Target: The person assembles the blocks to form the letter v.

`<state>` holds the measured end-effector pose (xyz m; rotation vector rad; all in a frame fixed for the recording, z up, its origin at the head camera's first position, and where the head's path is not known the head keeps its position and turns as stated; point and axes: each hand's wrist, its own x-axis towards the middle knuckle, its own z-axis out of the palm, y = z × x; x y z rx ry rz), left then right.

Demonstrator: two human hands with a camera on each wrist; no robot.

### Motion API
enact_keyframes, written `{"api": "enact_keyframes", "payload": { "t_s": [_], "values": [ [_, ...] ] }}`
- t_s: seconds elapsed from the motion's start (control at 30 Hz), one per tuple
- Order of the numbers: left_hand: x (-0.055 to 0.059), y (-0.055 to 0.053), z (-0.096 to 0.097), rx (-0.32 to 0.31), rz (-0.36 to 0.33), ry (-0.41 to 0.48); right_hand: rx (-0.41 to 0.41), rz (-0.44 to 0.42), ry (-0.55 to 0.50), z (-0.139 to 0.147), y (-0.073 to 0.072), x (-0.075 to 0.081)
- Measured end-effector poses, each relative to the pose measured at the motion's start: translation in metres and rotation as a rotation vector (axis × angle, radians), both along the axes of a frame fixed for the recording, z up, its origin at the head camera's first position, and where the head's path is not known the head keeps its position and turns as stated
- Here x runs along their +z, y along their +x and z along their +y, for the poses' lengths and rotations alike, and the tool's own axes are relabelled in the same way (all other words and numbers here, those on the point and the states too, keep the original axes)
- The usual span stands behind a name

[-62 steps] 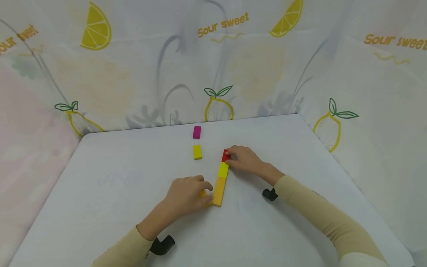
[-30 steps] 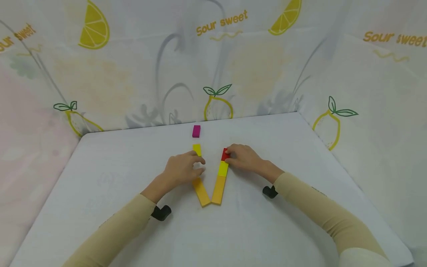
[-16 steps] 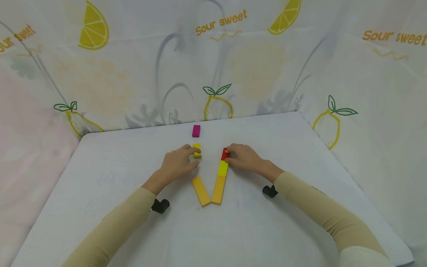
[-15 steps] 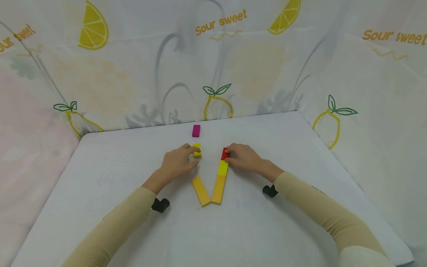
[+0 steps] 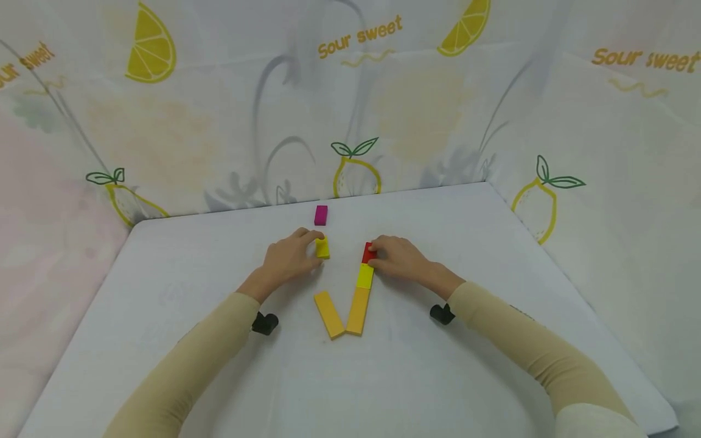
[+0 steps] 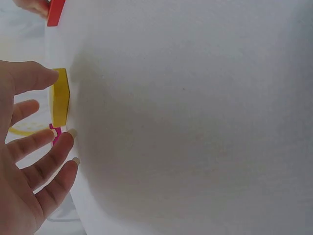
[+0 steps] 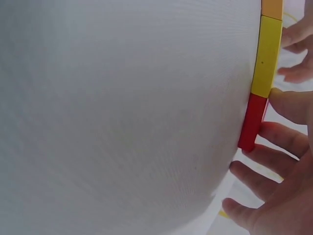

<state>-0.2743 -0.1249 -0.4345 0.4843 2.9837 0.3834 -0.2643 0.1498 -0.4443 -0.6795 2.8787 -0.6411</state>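
My left hand pinches a loose yellow block end to end, thumb at its near end and a finger at the far one. In the left wrist view, that yellow block stands beside spread fingers. Right of it, my right hand holds a red block between thumb and fingers. The red block tops a straight row, touching a second yellow block, then a long orange block. Another long orange block slants away to the left, its near end touching the row's foot.
A magenta block lies beyond the loose yellow block, near the back edge of the white table. A cloth backdrop with lemon prints rises behind. Dark wrist mounts jut out under both sleeves.
My left hand has let go of the slanted orange block, moved forward to the loose yellow block and taken its ends. My right hand stays at the red block.
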Motion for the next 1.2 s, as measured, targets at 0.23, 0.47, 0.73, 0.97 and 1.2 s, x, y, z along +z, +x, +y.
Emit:
{"api": "enact_keyframes", "payload": {
  "t_s": [0.23,0.47,0.73,0.97,1.2],
  "values": [
    [-0.002,-0.004,0.006,-0.044,0.010,-0.049,-0.001,0.000,0.004,0.001,0.002,0.001],
    [0.004,-0.006,0.012,-0.052,-0.007,-0.098,0.000,-0.005,-0.011,0.002,0.003,0.002],
    [0.013,-0.010,0.012,-0.058,-0.069,-0.127,0.011,0.002,-0.014,0.000,0.003,0.004],
    [0.016,-0.014,0.010,-0.075,-0.095,-0.148,0.014,0.008,0.002,-0.002,0.004,0.003],
    [0.017,-0.017,0.011,-0.106,-0.086,-0.156,0.030,0.031,0.002,-0.002,0.004,0.005]
  ]
}}
